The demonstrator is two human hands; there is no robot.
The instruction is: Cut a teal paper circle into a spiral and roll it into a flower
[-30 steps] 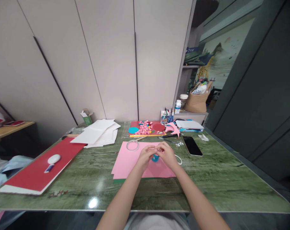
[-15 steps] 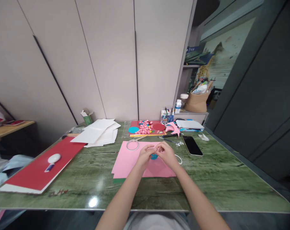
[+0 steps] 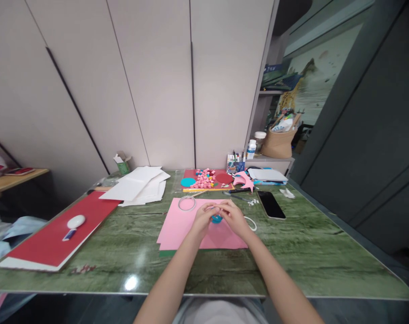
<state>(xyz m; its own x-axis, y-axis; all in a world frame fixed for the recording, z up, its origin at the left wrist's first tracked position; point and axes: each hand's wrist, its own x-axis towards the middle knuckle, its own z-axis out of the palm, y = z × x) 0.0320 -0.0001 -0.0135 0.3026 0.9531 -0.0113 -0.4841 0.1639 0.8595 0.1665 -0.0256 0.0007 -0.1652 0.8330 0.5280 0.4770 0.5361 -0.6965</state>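
Note:
Over the stacked pink sheets (image 3: 184, 229), my left hand (image 3: 203, 219) and my right hand (image 3: 234, 217) come together with bent fingers and touching fingertips. Between them is a small blue round piece (image 3: 217, 219), partly covered by the fingers. Both hands are closed about it; fine detail at the fingertips is hidden. A roll of tape (image 3: 186, 204) lies flat on the pink paper left of my hands. Beside my right wrist rests a white ring (image 3: 251, 224), partly hidden by the arm.
Behind the hands, many small pink pieces (image 3: 204, 180) lie between a blue disc (image 3: 188, 182) and a red disc (image 3: 223, 178). A phone (image 3: 271, 205) is at the right. White sheets (image 3: 133, 184) and a red board (image 3: 56, 238) holding a white oval object (image 3: 76, 222) lie left.
My fingers have shifted slightly about the blue piece, and more of it shows between the hands. Everything else on the table stays in place.

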